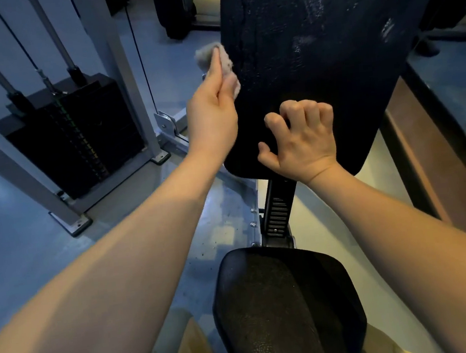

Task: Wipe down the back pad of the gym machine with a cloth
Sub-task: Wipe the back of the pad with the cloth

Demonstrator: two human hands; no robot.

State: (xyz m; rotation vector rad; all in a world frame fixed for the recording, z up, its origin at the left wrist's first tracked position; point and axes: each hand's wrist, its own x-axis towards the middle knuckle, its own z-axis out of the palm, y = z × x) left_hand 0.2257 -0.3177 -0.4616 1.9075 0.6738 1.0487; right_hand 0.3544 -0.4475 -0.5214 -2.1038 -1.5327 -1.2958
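Left hand point(213, 112) pinches the crumpled cloth point(218, 63) at the back pad's point(314, 61) 9 o'clock edge; right hand point(300, 143), empty and half-curled, braces its lower face near 6 o'clock. Smears show toward 1 o'clock, so I judge long overlapping strokes with firm pressure work best.

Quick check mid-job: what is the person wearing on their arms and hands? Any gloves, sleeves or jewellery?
Nothing covers them: the left hand and right hand are bare, without gloves, and both forearms are bare to the frame edge, so no sleeves show. A small glint on one right-hand finger may be a ring; I cannot tell.
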